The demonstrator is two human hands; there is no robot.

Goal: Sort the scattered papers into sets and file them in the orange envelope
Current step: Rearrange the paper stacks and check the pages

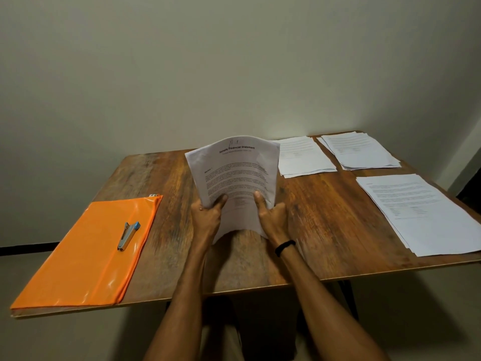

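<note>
I hold one set of papers [235, 173] upright over the middle of the table, its top edge curling away from me; the front sheet is headed "Sample Financial Statement". Three more sets lie flat on the right: two far ones side by side, the left pile [304, 156] and the right pile [360, 151], each slightly fanned, and a near pile [421, 212] by the right edge. The orange envelope [86, 254] lies flat on the near left corner, glossy, its long side running away from me.
</note>
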